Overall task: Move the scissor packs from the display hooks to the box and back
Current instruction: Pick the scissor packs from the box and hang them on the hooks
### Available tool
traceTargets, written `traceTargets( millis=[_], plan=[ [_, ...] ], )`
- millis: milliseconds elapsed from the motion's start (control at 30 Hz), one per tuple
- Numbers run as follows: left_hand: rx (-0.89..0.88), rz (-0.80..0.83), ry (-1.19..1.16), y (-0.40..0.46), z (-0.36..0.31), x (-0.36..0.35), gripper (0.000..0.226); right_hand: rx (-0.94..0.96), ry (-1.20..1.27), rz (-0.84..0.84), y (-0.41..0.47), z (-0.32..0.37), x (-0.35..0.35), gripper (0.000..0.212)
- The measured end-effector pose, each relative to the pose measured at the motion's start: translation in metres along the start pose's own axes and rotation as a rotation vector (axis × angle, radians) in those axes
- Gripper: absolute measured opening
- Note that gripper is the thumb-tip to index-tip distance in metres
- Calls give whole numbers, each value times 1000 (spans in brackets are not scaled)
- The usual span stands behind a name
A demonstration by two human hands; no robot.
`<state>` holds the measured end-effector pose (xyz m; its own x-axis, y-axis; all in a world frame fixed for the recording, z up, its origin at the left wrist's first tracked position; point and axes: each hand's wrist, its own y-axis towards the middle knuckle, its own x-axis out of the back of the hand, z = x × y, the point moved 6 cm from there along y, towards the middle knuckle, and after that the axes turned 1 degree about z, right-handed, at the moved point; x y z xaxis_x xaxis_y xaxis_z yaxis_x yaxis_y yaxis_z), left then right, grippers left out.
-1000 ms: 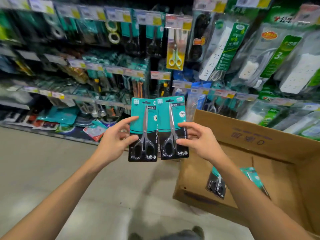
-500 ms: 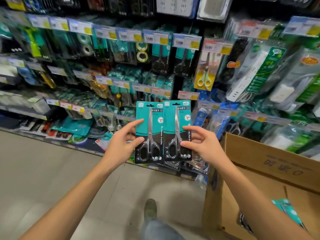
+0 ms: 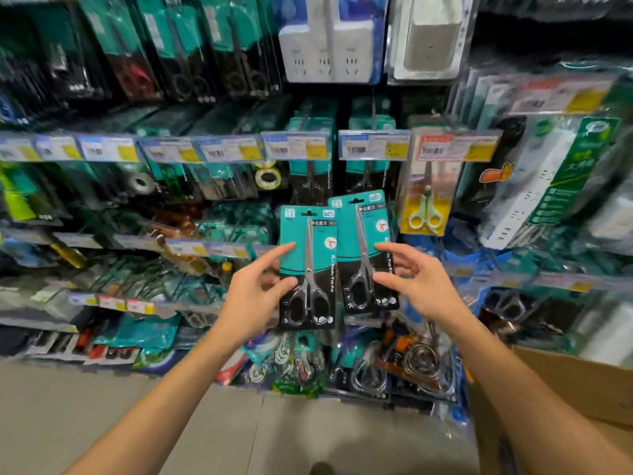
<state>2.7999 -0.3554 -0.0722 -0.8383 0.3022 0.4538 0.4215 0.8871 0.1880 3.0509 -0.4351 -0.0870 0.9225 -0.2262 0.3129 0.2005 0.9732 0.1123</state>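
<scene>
I hold one scissor pack (image 3: 307,269) pinched in my left hand (image 3: 255,299) and another (image 3: 363,250) in my right hand (image 3: 418,286), near the far display hooks (image 3: 310,113), and I judge either thin edge-pinch could slip while threading.

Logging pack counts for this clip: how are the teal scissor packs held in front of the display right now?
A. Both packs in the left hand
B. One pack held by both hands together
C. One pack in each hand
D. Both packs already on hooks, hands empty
C: the left hand pinches the left scissor pack, and the right hand pinches the right scissor pack, which sits slightly higher.
</scene>
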Motion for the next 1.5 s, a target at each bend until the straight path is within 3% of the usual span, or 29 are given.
traceTargets(
  millis=[567,900,1500],
  plan=[
    [-73,1,-10,79,6,22,56,159,24,-206,64,25,21,45],
    [-78,61,-17,88,5,18,56,117,97,-255,65,27,20,45],
    [-52,16,-116,85,2,22,54,66,73,-259,59,18,19,48]
  ],
)
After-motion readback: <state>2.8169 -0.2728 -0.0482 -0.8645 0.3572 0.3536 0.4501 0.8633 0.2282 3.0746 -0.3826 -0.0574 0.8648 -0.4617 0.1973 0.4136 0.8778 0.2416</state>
